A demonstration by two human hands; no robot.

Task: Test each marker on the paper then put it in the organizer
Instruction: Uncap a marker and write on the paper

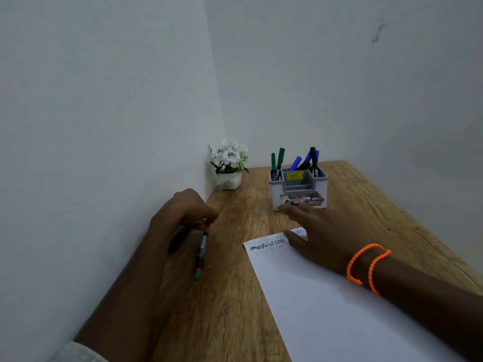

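Left hand (180, 215) curled, fingers pinching red-tipped marker (202, 248) at its upper end; a second dark marker (179, 237) seems tucked under the palm, blurred. Held marker hangs near-vertical, long axis running from fingers down toward the wood-grain table (235, 296), green-red end lowest. Right hand (313, 236) flat, fingers spread straight, resting on top edge of white paper (326, 309), thumb beside black scribbles (266, 245). Just beyond right fingertips: grey plastic organizer (299, 189), boxy, compartmented, green, blue, black markers upright inside. Orange beaded bracelet (366, 265) on right wrist.
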